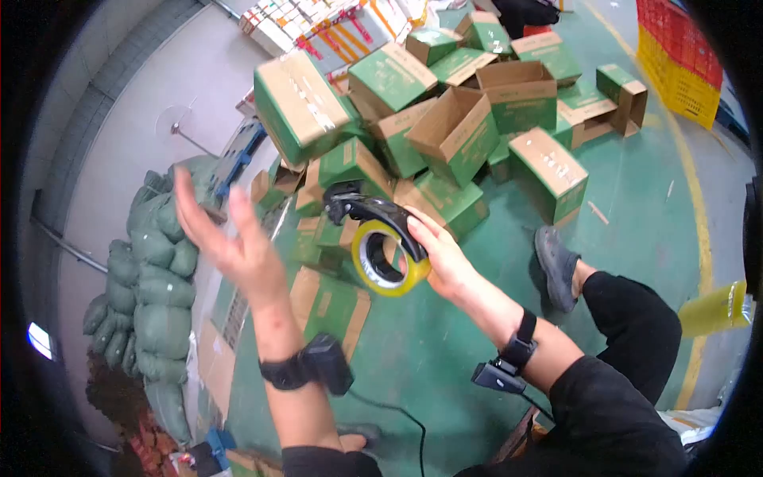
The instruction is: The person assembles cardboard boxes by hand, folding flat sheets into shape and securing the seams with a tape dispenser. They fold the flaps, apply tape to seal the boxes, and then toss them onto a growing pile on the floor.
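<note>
My right hand [437,250] is wrapped round a black tape dispenser [385,213], which carries a roll of yellow tape [368,258]. The dispenser's head points to the upper left, above the green floor. My left hand [230,238] is raised at the left, slightly blurred, with its fingers apart and nothing in it. Both wrists wear black straps with small devices. Behind the dispenser lies a heap of green and brown cardboard boxes [393,78], some of them open at the top.
Stacked green sacks [163,294] stand at the left. Red and yellow crates [675,71] are at the upper right. White boxes [342,40] with coloured tape are stacked at the top. A black cable [421,429] hangs below my hands. A flat carton [326,306] lies on the floor.
</note>
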The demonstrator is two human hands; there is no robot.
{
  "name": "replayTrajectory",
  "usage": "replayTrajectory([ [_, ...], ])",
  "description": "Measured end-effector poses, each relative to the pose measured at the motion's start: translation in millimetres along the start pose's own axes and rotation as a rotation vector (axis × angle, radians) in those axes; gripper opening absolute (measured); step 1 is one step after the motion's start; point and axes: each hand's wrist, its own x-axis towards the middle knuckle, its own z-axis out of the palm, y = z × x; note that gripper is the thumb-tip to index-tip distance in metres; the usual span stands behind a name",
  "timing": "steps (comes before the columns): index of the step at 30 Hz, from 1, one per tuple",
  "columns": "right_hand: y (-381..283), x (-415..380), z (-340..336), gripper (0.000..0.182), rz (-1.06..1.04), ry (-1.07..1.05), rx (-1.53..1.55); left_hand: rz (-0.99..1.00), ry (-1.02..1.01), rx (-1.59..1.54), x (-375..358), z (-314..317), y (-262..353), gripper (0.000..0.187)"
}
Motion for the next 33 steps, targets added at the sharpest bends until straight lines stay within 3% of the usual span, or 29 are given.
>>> replayTrajectory([
  [2, -15, -21, -5, 0.056, -0.035, -0.078, -0.026, -0.213, -0.150, 0.041, -54, -10, -55, 0.046],
  [5, -3, -63, -62, 0.050, 0.230, -0.131, 0.164, -0.368, -0.541, 0.304, -196, -29, -162, 0.050],
  [7, 20, -84, -101, 0.050, 0.232, -0.030, 0.197, -0.564, -0.745, 0.415, -275, -60, -214, 0.059],
  [9, 46, -94, -143, 0.046, 0.205, 0.193, 0.312, -0.599, -0.868, 0.634, -334, -88, -268, 0.075],
  [10, 56, -89, -160, 0.048, 0.190, 0.239, 0.448, -0.619, -0.873, 0.621, -340, -88, -273, 0.075],
  [12, 72, -81, -172, 0.050, 0.194, 0.300, 0.562, -0.905, -1.049, 0.935, -337, -98, -277, 0.088],
  [14, 88, -74, -177, 0.055, 0.222, 0.524, 0.741, -1.051, -1.110, 0.904, -359, -109, -303, 0.091],
  [16, 109, -83, -182, 0.046, 0.388, 0.425, 0.520, -1.197, -1.181, 0.882, -384, -115, -310, 0.094],
  [18, 135, -91, -178, 0.041, 0.531, 0.380, 0.272, -0.919, -1.132, 0.990, -396, -115, -299, 0.095],
  [20, 148, -94, -168, 0.042, 0.587, 0.341, 0.301, -0.667, -0.987, 1.002, -435, -127, -315, 0.095],
  [21, 156, -95, -161, 0.043, 0.599, 0.287, 0.335, -0.809, -1.165, 0.992, -428, -125, -306, 0.092],
  [23, 160, -99, -150, 0.045, 0.529, 0.237, 0.344, -0.797, -1.043, 0.985, -435, -134, -279, 0.089],
  [27, 136, -109, -132, 0.039, 0.602, 0.054, 0.606, -0.509, -0.947, 0.982, -403, -144, -279, 0.090],
  [30, 125, -120, -118, 0.038, 0.661, 0.014, 0.432, -0.654, -1.031, 0.955, -382, -140, -301, 0.090],
  [32, 129, -130, -110, 0.044, 0.670, 0.052, 0.387, -0.731, -1.158, 0.966, -376, -143, -321, 0.092],
  [33, 122, -132, -102, 0.043, 0.769, 0.116, 0.287, -0.851, -1.265, 1.017, -371, -142, -324, 0.091],
])
